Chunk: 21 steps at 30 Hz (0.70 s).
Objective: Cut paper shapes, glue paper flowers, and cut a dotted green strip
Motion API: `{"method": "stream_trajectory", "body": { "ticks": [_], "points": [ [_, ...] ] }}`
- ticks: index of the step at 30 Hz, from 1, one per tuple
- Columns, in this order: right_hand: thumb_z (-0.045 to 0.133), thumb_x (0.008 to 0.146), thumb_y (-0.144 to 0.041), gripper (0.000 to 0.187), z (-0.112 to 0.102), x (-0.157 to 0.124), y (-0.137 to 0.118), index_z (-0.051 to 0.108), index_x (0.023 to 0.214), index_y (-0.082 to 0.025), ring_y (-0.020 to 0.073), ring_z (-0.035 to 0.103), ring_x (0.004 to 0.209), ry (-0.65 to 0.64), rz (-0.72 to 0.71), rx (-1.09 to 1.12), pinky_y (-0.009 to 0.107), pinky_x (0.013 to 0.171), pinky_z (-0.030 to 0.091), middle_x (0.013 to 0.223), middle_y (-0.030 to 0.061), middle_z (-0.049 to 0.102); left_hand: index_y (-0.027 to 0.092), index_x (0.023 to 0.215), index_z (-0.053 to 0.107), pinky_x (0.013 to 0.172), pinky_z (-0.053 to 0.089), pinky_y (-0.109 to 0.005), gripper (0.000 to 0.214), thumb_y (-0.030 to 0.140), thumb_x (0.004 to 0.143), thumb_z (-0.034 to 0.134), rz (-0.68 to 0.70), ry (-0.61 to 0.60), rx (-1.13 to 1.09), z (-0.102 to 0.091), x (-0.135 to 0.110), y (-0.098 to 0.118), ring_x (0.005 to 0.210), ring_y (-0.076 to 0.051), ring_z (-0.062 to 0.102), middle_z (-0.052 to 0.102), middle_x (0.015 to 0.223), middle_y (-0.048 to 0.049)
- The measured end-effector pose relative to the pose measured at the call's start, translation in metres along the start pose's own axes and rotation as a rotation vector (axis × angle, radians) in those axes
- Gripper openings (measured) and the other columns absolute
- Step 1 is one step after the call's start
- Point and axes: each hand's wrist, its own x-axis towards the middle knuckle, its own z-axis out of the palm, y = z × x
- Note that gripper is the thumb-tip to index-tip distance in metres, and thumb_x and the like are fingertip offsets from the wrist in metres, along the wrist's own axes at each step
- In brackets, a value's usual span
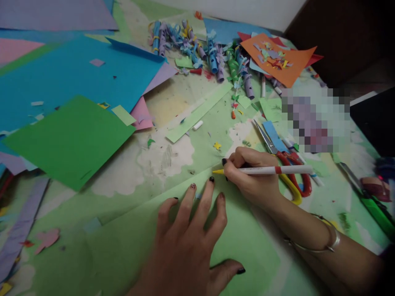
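My left hand (188, 242) lies with fingers spread on a sheet of light green paper (129, 238). In the pinch of my right hand (253, 176) is a white felt-tip marker (262, 169) with a red band and a yellow front end. Its tip points left and is at the paper's upper edge, close to my left fingertips; whether it touches cannot be made out. Just beyond my right hand are scissors (271, 144), partly covered by the hand, with red and yellow handles.
Rolled paper tubes with curled strips (212, 53) lie at the back. Orange paper (274, 57) holds small scraps. Blue paper (92, 61) and a green sheet (74, 139) cover the left. A green-handled cutter (370, 201) lies at right, below a blurred patch. Scraps are scattered across the patterned cloth.
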Motion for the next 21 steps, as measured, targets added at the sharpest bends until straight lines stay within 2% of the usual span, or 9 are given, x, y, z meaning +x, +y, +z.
{"method": "stream_trajectory", "body": {
  "ticks": [12, 21],
  "points": [
    [0.054, 0.072, -0.009, 0.035, -0.0009, 0.0006, 0.0008, 0.028, 0.053, -0.021, 0.0085, 0.035, 0.047, 0.005, 0.005, -0.014, 0.025, 0.046, 0.028, 0.048, -0.0052, 0.038, 0.024, 0.126, 0.058, 0.1, 0.02, -0.048, 0.075, 0.073, 0.07, 0.057, 0.005, -0.012, 0.027, 0.0011, -0.0006, 0.0009, 0.123, -0.033, 0.042, 0.05, 0.142, -0.0065],
    [0.053, 0.071, -0.009, 0.034, -0.0001, 0.0015, -0.0001, 0.027, 0.052, -0.021, 0.0077, 0.034, 0.046, 0.008, -0.021, -0.049, 0.024, 0.045, 0.028, 0.048, -0.0055, 0.037, 0.023, 0.127, 0.057, 0.101, 0.019, -0.049, 0.075, 0.072, 0.07, 0.058, 0.006, -0.017, 0.035, 0.0004, -0.0024, 0.0016, 0.125, -0.033, 0.041, 0.049, 0.143, -0.0067]
  ]
}}
